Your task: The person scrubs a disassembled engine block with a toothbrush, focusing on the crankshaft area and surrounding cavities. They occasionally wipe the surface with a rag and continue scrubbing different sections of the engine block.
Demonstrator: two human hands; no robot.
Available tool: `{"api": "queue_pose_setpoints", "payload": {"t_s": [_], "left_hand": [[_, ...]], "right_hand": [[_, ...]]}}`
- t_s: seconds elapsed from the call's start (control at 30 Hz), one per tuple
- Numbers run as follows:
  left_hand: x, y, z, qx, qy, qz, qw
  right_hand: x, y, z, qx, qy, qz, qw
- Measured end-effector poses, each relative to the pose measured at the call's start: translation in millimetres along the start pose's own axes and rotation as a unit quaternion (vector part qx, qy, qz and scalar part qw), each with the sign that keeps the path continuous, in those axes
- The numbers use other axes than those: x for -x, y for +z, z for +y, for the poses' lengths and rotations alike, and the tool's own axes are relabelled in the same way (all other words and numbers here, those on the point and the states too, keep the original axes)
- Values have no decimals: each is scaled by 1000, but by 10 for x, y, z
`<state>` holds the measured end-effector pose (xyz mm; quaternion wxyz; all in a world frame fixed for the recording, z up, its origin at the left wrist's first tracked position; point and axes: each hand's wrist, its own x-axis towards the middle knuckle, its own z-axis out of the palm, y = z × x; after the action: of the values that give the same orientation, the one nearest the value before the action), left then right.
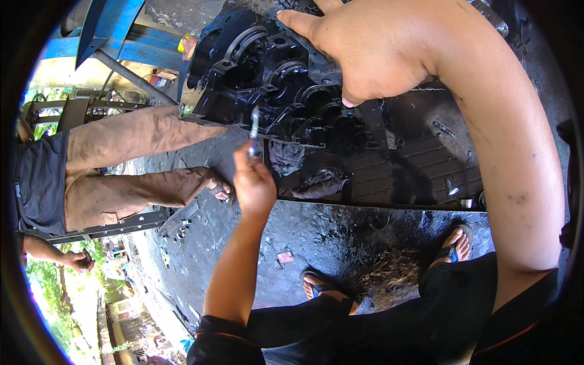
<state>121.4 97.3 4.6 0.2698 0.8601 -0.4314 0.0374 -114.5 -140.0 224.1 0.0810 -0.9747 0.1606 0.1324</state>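
An oily black engine block (286, 73) with a row of curved bearing seats lies at the top middle. My left hand (254, 185) is closed around a slim tool with a shiny pale tip (254, 121); its exact kind does not show. That tip points up toward the block's near edge. Over the block's right side, my right hand (377, 52) reaches in from the right, thumb and forefinger stretched apart. Nothing shows in it, though some of its fingers are cut off by the upper edge.
Dark rags (322, 182) lie on an oily black tray (413, 198) with small metal parts. A person in stained brown trousers (128, 143) stands at left near a blue metal frame (109, 30). My sandalled feet (456, 246) are on the dark floor (243, 255).
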Motion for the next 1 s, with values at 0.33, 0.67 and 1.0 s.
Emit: {"api": "queue_pose_setpoints", "payload": {"t_s": [0.33, 0.67, 1.0], "left_hand": [[-41, -77, -116, -50, -46, -102, 992], [172, -166, -190, 21, -71, -111, 991], [-92, 200, -147, 96, -71, -40, 992]], "right_hand": [[-121, 26, -22, 43, 35, -35, 998], [-297, -70, -90, 4, 103, -115, 988], [-264, -32, -473, 36, 211, -97, 972]]}}
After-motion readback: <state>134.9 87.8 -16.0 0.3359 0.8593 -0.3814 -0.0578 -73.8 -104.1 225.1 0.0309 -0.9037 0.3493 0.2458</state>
